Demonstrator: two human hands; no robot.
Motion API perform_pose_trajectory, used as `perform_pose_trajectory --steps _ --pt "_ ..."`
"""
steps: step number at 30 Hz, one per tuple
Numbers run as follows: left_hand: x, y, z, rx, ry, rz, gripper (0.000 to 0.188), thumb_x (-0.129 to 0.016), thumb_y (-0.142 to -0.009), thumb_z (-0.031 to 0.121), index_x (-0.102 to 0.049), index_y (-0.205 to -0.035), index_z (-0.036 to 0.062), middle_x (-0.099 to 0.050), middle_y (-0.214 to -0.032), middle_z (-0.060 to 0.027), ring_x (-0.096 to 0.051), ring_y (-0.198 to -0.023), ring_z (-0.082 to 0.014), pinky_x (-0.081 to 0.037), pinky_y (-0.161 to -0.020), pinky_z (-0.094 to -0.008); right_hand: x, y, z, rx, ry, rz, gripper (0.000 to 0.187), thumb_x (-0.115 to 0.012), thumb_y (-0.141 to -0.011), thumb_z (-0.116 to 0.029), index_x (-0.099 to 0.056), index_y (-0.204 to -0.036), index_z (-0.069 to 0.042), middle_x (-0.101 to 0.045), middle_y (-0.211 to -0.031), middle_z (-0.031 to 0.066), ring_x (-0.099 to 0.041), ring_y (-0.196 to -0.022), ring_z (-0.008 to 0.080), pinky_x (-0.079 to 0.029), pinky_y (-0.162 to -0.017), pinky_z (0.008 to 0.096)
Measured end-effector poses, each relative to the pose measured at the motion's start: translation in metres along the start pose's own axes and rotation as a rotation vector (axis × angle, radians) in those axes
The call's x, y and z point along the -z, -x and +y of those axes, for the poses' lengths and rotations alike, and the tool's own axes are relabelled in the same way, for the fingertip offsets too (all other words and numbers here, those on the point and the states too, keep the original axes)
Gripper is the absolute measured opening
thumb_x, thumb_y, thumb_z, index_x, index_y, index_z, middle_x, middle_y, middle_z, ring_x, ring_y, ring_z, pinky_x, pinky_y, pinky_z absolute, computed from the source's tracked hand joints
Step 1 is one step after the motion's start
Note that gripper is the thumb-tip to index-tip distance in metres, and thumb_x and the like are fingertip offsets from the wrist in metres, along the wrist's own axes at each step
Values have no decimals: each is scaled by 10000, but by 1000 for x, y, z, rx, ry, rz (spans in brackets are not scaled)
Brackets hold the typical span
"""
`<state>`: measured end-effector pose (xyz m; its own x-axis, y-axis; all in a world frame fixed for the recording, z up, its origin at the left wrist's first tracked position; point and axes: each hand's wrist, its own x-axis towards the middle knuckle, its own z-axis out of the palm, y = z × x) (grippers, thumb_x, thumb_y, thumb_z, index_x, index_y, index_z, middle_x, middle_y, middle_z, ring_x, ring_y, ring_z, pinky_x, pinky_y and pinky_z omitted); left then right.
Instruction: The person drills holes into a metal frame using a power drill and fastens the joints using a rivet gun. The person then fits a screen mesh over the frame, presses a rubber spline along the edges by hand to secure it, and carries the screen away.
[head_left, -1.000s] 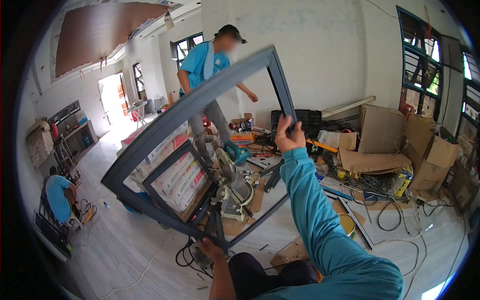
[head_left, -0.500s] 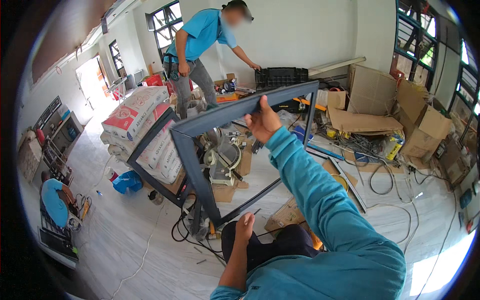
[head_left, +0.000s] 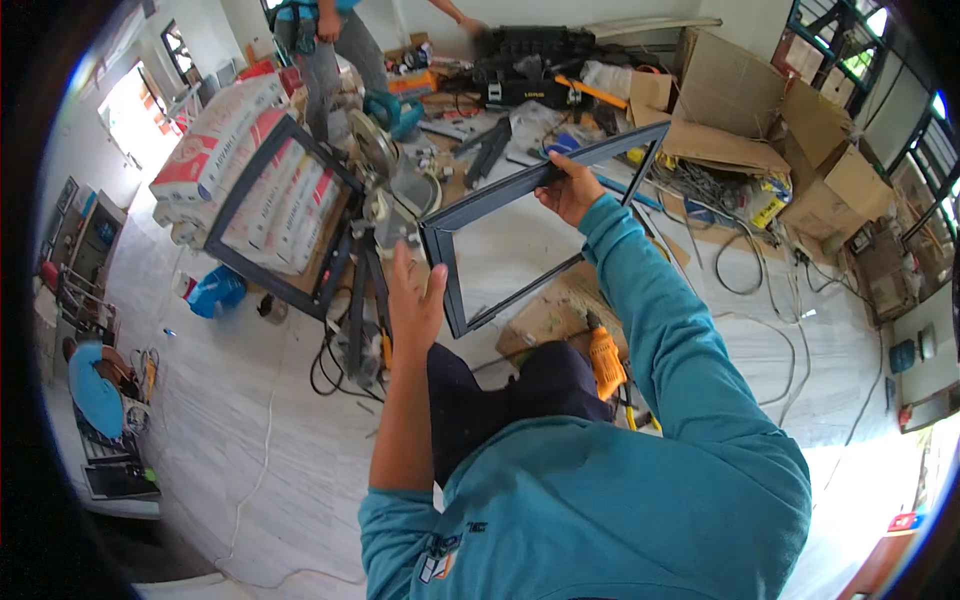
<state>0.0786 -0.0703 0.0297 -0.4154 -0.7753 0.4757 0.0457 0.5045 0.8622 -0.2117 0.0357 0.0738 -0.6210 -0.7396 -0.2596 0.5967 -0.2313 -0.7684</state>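
Observation:
A dark grey rectangular metal frame [head_left: 490, 202] hangs tilted in front of me above my lap. My right hand [head_left: 572, 190] is closed round its upper bar, to the right of the middle. Beside the frame's left corner, my left hand [head_left: 415, 298] is raised with its fingers stretched and thumb apart. It looks empty; whether it touches the frame I cannot tell. A second dark frame [head_left: 265, 284] leans by the stacked bags [head_left: 215, 150]. Past the held frame's left end stands a mitre saw [head_left: 405, 205].
An orange drill [head_left: 605, 362] stands by my right knee, near flat cardboard [head_left: 545, 315]. Loose cables [head_left: 765, 260] and opened boxes [head_left: 735, 90] lie at the right. One co-worker [head_left: 350, 60] stands at the back; another [head_left: 95, 390] crouches far left. A blue bag [head_left: 218, 290] sits on the floor.
The view has tipped downward. My left hand has risen from my lap to the frame's left corner, its fingers now stretched out. The held frame is lower and tilted flatter, still in my right hand.

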Motion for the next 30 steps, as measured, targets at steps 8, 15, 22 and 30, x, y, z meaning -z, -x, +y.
perform_pose_trajectory --steps 8,15,22,30 --pt "-35 52 -14 77 -62 -361 209 -603 -891 193 -555 -909 -10 -551 -613 -147 -543 -536 -282 -411 -517 -349 79 24 26 -81 93 40 214 -573 -868 -292 -506 -907 -93 -584 -778 108 -575 -629 227 -518 -608 347" --pt "-65 45 -29 15 -87 -357 301 -560 -938 292 -524 -896 -4 -523 -591 -90 -468 -521 -123 -376 -490 -295 104 3 22 -61 93 50 208 -575 -853 -283 -496 -862 -91 -575 -761 96 -571 -619 217 -506 -548 340" --pt "-89 4 -2 11 -164 -400 202 -592 -908 180 -521 -892 -8 -554 -630 -144 -526 -520 -274 -413 -512 -342 100 -21 -15 86 109 59 249 -626 -814 -303 -545 -822 -67 -603 -679 85 -576 -544 204 -489 -509 322" --pt "-127 25 -45 24 -86 -442 178 -584 -916 149 -507 -903 -11 -554 -617 -133 -511 -489 -193 -403 -487 -304 150 -33 4 57 117 71 275 -639 -806 -314 -545 -898 -72 -607 -775 112 -600 -629 226 -513 -564 319"
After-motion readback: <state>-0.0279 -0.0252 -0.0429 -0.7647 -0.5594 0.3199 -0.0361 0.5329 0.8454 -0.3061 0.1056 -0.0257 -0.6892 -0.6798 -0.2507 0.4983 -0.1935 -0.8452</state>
